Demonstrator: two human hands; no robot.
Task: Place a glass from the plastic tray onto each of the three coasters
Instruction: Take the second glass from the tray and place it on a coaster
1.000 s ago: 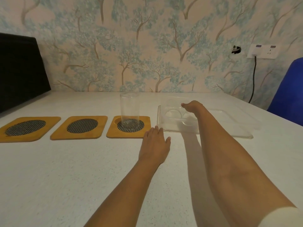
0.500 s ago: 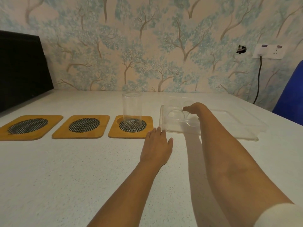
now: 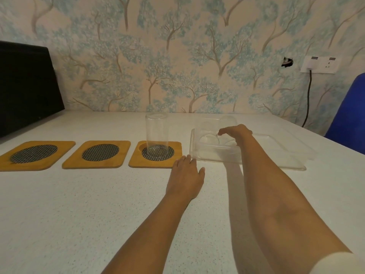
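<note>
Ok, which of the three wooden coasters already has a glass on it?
The rightmost wooden coaster, nearest the clear plastic tray, holds a clear glass. The middle coaster and left coaster are bare.

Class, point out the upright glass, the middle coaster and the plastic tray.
upright glass (image 3: pixel 157 135): head view, its side wall.
middle coaster (image 3: pixel 79 162): head view, wooden front-left corner.
plastic tray (image 3: pixel 214 154): head view, its near wall.

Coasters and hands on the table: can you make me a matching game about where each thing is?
Things:
1. right coaster
2. middle coaster
3. left hand
4. right hand

Places or states:
A. flat on the table, palm down
B. reaching into the plastic tray
C. has an upright glass on it
D. bare, no glass on it

Pairs: 1-C, 2-D, 3-A, 4-B
</note>
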